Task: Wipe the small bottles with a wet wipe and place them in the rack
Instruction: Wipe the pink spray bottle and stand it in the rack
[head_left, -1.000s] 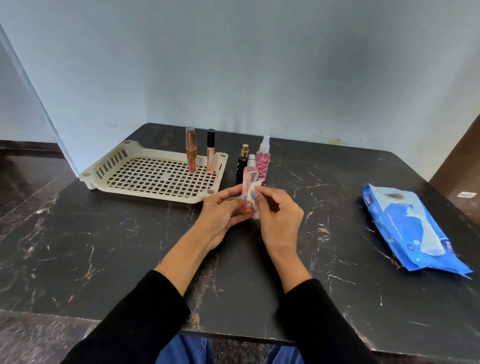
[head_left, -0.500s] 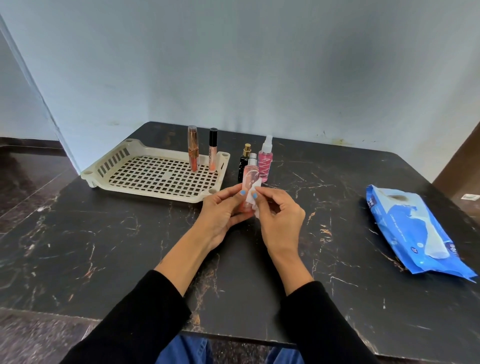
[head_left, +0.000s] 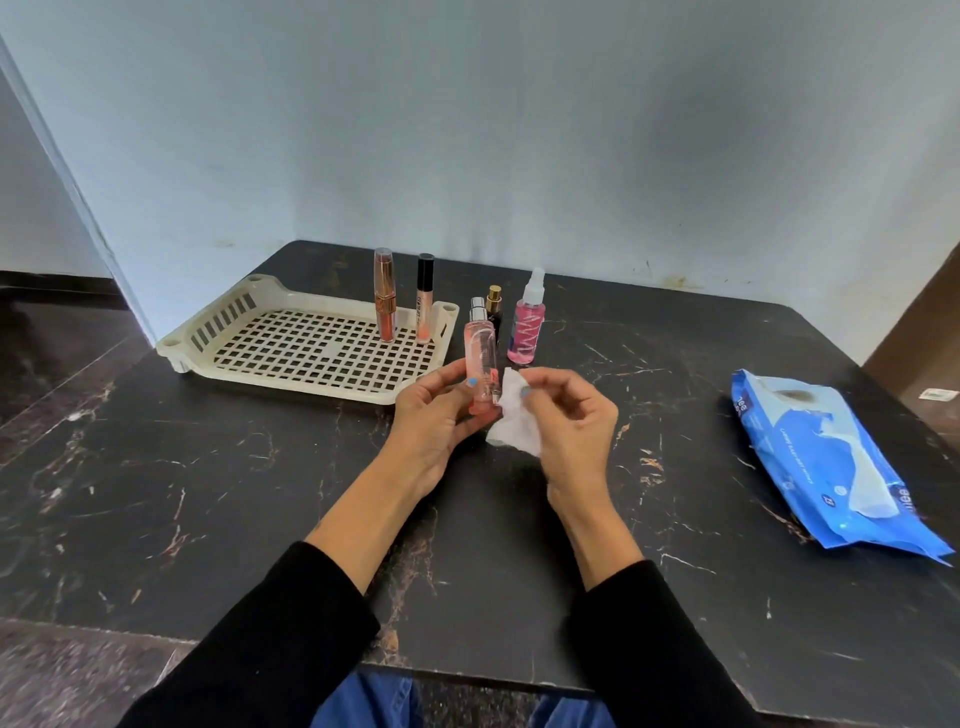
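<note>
Black sleeves (head_left: 291, 639); blue nails (head_left: 472, 382).

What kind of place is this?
Probably a plain room at home: a black marble-look table against a bare pale wall, with cosmetics in a cream plastic rack and a wet-wipe pack.

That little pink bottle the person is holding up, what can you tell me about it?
The pink bottle is a slim, clear cylinder of pale pink liquid with a silvery spray top and no cap. It looks like plastic or glass. The left hand holds it upright by its lower half, above the table and in front of the rack's right corner. The white wet wipe in the right hand sits just beside it.
</note>
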